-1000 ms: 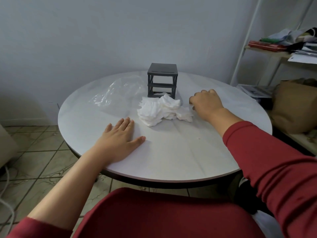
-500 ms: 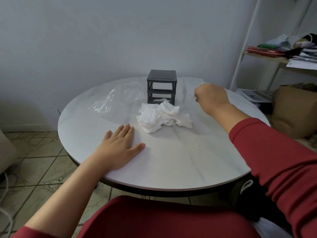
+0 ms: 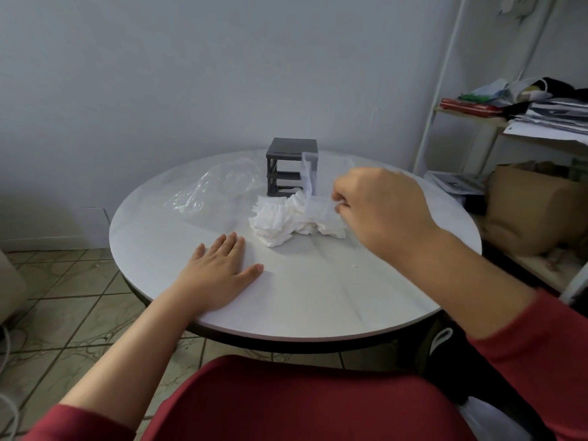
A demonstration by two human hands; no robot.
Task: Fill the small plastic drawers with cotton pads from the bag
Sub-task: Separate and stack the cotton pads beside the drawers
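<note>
A round white surface (image 3: 318, 297) fills the middle of the frame. Near its far edge, just above centre, a small dark drawer frame (image 3: 286, 148) stands upright, and its slots look open. A loose heap of white cotton pads (image 3: 280, 219) lies directly in front of the frame, touching its base. To the left of both, a crumpled clear plastic bag (image 3: 216, 189) lies flat on the surface.

The left hand (image 3: 219, 275) rests palm down at lower centre-left, with fingers straight and spread, near the pads but apart from them. The right hand (image 3: 381, 214) is raised at centre-right, just beside the heap. Its fingers are curled and pinched on a clear plastic piece (image 3: 309, 176), which rises in front of the frame's right side. The piece is blurred, so what exactly it is cannot be told.

Red sleeves and red clothing cover the bottom of the frame. At the upper right, a white shelf (image 3: 477, 120) carries stacked papers (image 3: 553, 119), and a brown bag (image 3: 525, 205) sits below it. A tiled floor (image 3: 63, 281) shows at lower left.
</note>
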